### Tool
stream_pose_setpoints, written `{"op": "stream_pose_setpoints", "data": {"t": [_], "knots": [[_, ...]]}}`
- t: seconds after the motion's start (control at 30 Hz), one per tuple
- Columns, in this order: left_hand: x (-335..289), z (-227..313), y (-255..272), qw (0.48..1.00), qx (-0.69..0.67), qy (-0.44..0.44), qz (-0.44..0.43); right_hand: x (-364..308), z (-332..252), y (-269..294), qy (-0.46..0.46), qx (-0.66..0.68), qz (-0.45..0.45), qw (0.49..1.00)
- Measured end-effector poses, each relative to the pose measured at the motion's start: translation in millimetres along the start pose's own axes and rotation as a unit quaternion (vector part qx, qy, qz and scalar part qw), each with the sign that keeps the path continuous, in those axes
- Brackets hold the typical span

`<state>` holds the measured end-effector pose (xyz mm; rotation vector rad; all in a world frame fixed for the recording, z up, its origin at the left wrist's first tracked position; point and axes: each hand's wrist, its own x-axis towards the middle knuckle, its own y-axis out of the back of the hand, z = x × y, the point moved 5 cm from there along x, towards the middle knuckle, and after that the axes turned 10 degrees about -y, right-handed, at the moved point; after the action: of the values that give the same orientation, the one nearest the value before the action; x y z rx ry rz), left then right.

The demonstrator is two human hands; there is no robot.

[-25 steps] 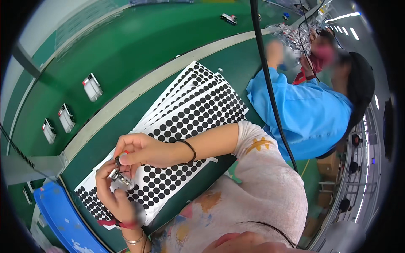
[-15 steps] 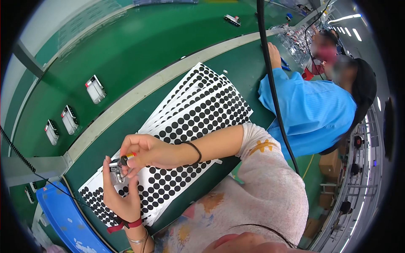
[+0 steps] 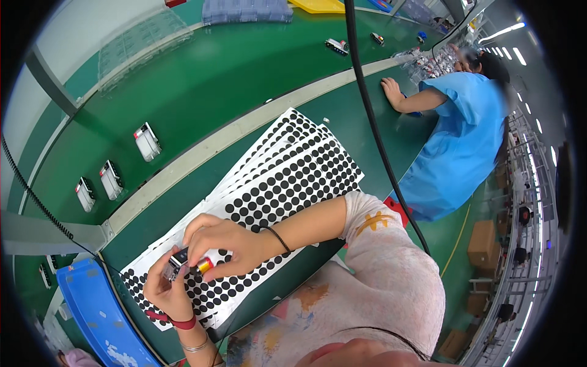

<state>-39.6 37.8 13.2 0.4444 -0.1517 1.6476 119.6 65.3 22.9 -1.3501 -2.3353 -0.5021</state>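
Over the dot sheets (image 3: pixel 287 183), both hands pinched a toy car (image 3: pixel 186 262) — left hand (image 3: pixel 166 292) steadying, right hand (image 3: pixel 223 244) fitting; next probably needed firm, aligned pressure.

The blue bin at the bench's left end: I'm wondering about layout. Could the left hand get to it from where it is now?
Probably yes. The left hand sits just beside the blue bin, with nothing between them, but it is holding a small toy car together with the right hand.
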Motion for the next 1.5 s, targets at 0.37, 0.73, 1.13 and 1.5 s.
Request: {"op": "stream_pose_setpoints", "data": {"t": [0.37,0.73,1.13,1.5], "knots": [[-16,-14,6,0.998,0.007,-0.042,-0.054,5,4,-20,-0.053,-0.057,-0.093,0.993],[-7,30,-35,0.917,0.298,-0.257,-0.058,5,14,0,-0.073,-0.088,0.019,0.993],[-7,7,-19,0.958,0.199,-0.201,-0.037,4,13,-3,-0.101,-0.034,0.003,0.994],[-11,-10,-13,0.992,0.038,-0.104,0.067,6,24,-1,-0.166,0.110,-0.029,0.980]]}}
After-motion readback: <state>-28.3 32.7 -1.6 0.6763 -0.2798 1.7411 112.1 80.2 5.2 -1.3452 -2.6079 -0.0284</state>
